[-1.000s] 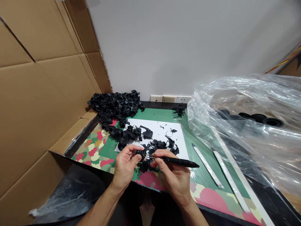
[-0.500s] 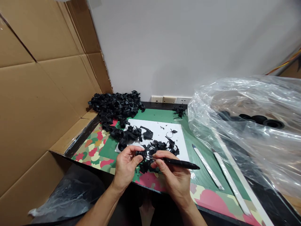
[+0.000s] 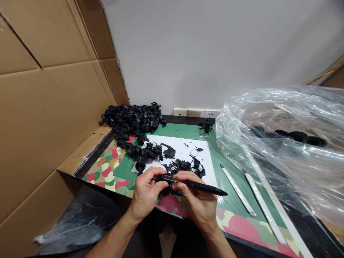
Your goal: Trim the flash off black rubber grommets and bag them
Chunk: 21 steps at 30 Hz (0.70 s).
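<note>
My left hand [image 3: 145, 195] pinches a small ribbed black rubber part [image 3: 160, 177] between thumb and fingers, above the table's near edge. My right hand [image 3: 201, 206] grips a pair of tweezers [image 3: 208, 187] with a dark, thick handle. Two thin metal prongs point left and meet the rubber part; fingers hide part of the contact. Beneath and behind both hands, torn black rubber scraps [image 3: 185, 165] lie on a white sheet [image 3: 206, 152]. A row of ribbed black rubber parts [image 3: 146, 153] runs along the sheet's left side.
A heap of black rubber parts [image 3: 131, 120] fills the back left corner beside cardboard [image 3: 67, 100]. To the right lie two white strips with dark tips [image 3: 238, 190] [image 3: 264, 208]. A clear plastic bag [image 3: 271, 102] holds black round parts [image 3: 314, 141]. Wall sockets [image 3: 195, 113] sit behind.
The rubber part has turned slightly in my left fingers, and the tweezers' prongs lie at a different angle against it. Both hands stay nearly in place.
</note>
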{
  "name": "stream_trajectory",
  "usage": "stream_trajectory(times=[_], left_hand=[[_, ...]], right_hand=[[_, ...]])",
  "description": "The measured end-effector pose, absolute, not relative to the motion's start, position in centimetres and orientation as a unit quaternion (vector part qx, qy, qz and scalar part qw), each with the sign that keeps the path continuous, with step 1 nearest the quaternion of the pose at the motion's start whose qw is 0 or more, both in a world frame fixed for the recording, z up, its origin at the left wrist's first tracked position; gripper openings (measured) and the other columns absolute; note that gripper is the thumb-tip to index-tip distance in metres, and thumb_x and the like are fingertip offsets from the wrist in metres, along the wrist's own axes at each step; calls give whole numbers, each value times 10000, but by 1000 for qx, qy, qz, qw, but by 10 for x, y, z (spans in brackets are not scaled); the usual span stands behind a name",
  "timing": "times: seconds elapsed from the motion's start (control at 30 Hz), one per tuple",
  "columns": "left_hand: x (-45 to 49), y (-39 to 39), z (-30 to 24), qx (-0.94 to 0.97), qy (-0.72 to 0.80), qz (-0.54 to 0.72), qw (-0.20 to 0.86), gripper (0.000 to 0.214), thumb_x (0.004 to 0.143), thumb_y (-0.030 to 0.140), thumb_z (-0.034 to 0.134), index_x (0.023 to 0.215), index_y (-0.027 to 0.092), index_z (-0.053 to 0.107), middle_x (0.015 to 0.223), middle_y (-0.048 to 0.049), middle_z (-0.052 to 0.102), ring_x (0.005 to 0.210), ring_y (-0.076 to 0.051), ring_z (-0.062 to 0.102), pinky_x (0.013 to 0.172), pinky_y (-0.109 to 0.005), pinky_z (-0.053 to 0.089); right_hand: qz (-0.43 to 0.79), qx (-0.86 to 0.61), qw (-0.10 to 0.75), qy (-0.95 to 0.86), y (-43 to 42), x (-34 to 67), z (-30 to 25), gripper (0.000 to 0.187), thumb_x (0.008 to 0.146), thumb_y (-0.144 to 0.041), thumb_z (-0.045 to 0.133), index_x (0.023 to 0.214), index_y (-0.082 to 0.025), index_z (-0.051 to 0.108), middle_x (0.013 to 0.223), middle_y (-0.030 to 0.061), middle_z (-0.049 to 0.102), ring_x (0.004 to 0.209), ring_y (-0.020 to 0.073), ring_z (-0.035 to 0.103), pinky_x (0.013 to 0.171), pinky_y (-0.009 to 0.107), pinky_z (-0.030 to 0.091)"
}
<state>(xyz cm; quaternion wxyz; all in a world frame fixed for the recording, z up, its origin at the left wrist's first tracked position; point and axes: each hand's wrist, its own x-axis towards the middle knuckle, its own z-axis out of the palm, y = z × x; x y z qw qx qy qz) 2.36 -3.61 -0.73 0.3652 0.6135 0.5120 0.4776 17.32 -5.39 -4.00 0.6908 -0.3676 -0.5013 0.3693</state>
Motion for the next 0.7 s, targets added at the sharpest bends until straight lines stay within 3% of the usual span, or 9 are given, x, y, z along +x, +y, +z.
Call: stream_trajectory(times=[0.2,0.4,0.53,0.7], left_hand=[[22,-37,-3,608,506,483,376,180,650,174,726,830,178,743,795,-35,694,474,-77,404,436,-207,364],[18,-37,-5,597,512,478,390,176,653,188,734,827,166,745,808,-49,689,498,-86,443,424,-199,365],[21,-40,-5,590,511,481,399,166,645,171,727,810,167,746,784,-47,686,544,-111,502,446,-203,396],[24,-46,-6,568,517,471,434,133,625,154,727,757,165,736,728,-38,673,601,-141,559,518,-224,454]], right_hand=[[368,-352,684,-523,-52,179,-38,81,811,-281,695,837,-212,728,820,76,702,805,212,671,645,325,582],[358,-327,670,-562,-52,180,-38,65,832,-269,677,868,-230,715,851,61,698,778,198,668,651,324,562],[271,-335,668,-607,-55,176,-33,45,857,-223,640,858,-234,684,801,38,689,735,179,664,642,304,553],[79,-412,674,-608,-52,190,-27,162,860,-106,578,875,-240,669,829,33,689,748,181,668,677,313,534]])
